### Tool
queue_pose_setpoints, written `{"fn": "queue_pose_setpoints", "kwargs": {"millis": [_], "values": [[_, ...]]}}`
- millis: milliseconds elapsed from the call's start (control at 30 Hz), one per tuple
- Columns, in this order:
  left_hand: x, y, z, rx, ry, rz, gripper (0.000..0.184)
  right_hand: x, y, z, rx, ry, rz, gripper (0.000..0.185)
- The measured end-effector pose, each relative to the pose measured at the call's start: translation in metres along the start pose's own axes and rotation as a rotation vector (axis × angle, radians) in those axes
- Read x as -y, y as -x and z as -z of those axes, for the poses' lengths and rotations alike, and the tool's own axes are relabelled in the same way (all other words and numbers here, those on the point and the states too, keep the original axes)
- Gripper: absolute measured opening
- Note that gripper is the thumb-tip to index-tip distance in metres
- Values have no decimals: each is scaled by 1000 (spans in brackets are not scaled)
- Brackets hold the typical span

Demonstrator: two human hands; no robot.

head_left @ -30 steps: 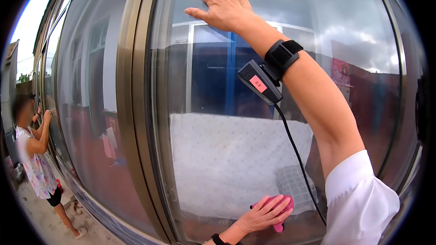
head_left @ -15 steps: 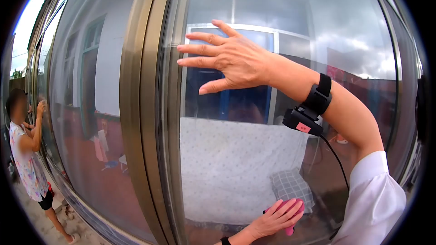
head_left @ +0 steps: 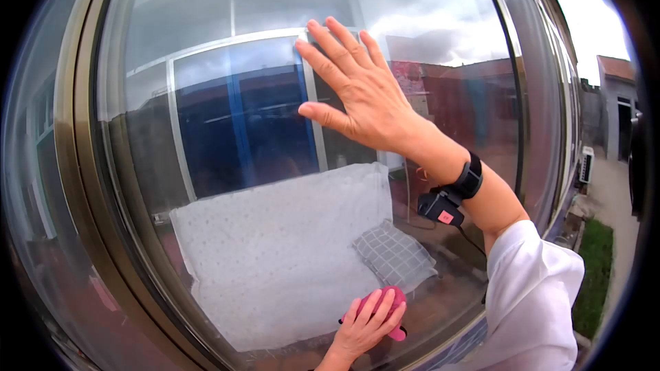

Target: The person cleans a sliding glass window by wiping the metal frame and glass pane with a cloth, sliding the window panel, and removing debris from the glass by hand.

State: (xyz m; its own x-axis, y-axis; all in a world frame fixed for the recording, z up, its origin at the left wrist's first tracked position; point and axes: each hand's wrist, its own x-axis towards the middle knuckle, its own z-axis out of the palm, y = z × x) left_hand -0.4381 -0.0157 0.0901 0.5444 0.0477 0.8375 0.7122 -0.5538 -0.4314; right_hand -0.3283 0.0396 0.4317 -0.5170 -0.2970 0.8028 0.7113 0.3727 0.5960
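Observation:
My right hand (head_left: 375, 99) is raised in front of the large glass pane (head_left: 426, 20), palm toward it, fingers stretched and spread. It holds nothing; whether the palm touches the glass I cannot tell. A black strap with a small device (head_left: 442, 205) sits around that wrist, and a cable runs down from it. Low in the view, my left hand (head_left: 361, 326) is closed over a pink rounded object (head_left: 397, 334) with black parts at its edges. That object is near the lower part of the glass, and the fingers cover much of it.
A bronze metal frame (head_left: 84, 124) borders the pane on the left. Through the glass show a white-covered seat (head_left: 275, 261), a grey checked cushion (head_left: 395, 254) and blue panels (head_left: 268, 130). To the right are a grass strip (head_left: 595, 268) and a path (head_left: 622, 233).
The view has swung right, so the other person at the left is out of sight. My right hand has tilted, its fingers now pointing more upward. The left hand still grips the pink object.

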Motion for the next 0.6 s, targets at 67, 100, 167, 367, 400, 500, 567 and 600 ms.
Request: {"fn": "queue_pose_setpoints", "kwargs": {"millis": [67,100,167,367,400,500,567,600], "values": [[0,-1,-3,20,-38,12,37,14,59,24,145,-78,-78,72],[0,-1,-6,11,-73,20,36,21,88,30,193,-106,-110,71],[0,-1,-6,19,-111,16,41,23,130,45,243,-142,-151,70],[0,6,-7,5,-132,39,39,-48,137,65,-159,-207,-412,44],[-1,7,-7,12,-121,43,39,-69,124,63,-227,-164,-351,35],[-1,7,-6,30,-165,48,38,-106,85,61,-155,-350,-338,24],[0,10,-7,30,-169,45,36,-113,67,64,-72,-337,-263,18],[1,10,-7,29,-180,37,34,-112,59,64,-53,-307,-195,16]]}}
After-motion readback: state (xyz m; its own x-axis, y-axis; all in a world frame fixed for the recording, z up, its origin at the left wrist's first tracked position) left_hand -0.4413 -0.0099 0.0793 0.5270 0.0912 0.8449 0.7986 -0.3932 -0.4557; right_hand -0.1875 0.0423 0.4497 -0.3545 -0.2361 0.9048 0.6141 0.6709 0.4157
